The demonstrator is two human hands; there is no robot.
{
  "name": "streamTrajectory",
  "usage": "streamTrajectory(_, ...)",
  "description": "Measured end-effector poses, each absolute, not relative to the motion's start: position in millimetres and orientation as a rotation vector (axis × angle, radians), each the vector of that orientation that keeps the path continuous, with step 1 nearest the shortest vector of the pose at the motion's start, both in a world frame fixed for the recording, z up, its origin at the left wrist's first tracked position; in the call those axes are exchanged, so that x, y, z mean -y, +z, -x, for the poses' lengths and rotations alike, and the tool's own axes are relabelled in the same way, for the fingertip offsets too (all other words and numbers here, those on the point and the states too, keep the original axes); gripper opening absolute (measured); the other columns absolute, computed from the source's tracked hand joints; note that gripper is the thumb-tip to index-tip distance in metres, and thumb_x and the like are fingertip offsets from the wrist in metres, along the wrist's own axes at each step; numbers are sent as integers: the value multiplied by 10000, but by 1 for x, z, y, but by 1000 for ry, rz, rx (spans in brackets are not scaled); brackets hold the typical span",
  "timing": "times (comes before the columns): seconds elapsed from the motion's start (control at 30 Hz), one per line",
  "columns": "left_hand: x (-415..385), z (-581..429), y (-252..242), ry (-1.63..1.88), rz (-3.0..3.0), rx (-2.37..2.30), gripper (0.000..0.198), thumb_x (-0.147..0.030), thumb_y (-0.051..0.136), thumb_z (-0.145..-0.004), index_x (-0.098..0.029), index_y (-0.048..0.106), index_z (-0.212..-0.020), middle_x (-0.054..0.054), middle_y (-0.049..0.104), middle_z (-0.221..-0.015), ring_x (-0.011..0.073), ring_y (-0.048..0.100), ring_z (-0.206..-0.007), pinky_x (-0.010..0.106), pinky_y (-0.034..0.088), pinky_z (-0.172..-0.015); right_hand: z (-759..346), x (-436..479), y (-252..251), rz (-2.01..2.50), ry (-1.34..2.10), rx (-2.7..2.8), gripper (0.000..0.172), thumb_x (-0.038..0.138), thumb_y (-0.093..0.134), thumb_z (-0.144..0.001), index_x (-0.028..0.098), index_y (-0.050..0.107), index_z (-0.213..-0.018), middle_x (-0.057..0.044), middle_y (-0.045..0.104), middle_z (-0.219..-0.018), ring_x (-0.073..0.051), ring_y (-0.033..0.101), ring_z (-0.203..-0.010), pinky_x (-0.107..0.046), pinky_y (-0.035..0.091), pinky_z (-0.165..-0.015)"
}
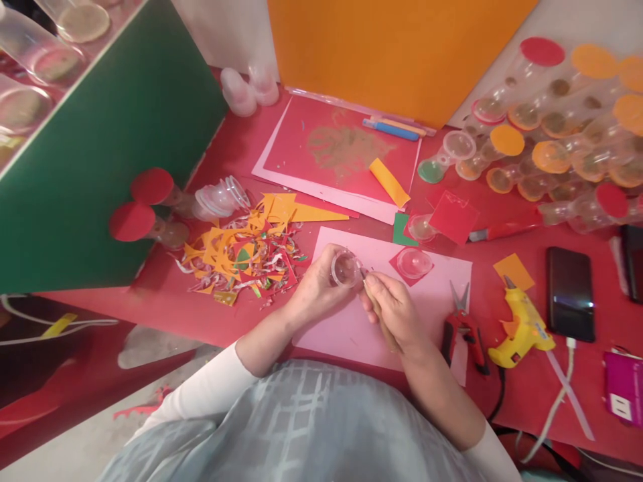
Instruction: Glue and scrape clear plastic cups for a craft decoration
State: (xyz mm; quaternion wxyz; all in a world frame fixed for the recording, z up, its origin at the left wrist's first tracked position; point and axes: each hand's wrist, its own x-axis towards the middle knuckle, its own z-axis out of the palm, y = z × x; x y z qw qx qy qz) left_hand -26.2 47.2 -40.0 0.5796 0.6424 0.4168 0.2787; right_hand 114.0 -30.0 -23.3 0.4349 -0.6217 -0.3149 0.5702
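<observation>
My left hand [317,284] is closed around a small clear plastic cup [346,268], held over a pink paper sheet [346,335]. My right hand [394,311] is closed on a thin stick-like tool [374,301] whose tip touches the cup's rim. Another clear cup [414,262] lies on a red paper square just to the right.
A pile of orange, red and green paper scraps [246,254] lies at left. Red snips [463,321], a yellow glue gun [522,328] and a black phone [570,293] lie at right. Many clear cups with coloured discs [552,140] crowd the far right. Green [110,154] and orange boards [396,47] stand behind.
</observation>
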Motion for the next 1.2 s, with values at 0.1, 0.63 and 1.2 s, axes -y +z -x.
streamTrajectory(0.1, -48, 28, -42, 685, -1484, -967, 305, -234, 685, -749, -219, 487, -980, 4, 652, -888, 135, 635, -768, 258, 502, -721, -116, 31, -21, 1496, 1430, 782, 403, 557, 543, -940, 209, 559, -739, 42, 552, -588, -75, 488, -421, -181, 366, -392)
streamTrajectory(0.63, -46, 32, -23, 571, -1730, -914, 311, -295, 686, -751, -220, 479, -970, 37, 659, -917, 151, 633, -727, 261, 499, -646, -119, 24, -12, 1906, 858, 1277, 413, 536, 666, -790, 255, 405, -637, 93, 370, -485, -103, 342, -449, -235, 300, -454)
streamTrajectory(1.2, -49, 34, -22, 430, -1583, -798, 336, -242, 647, -704, -219, 452, -977, -19, 592, -815, 125, 538, -652, 254, 454, -607, -123, 28, -14, 1803, 1164, 1226, 378, 512, 504, -914, 253, 501, -638, 65, 442, -357, -120, 423, -331, -245, 328, -400)
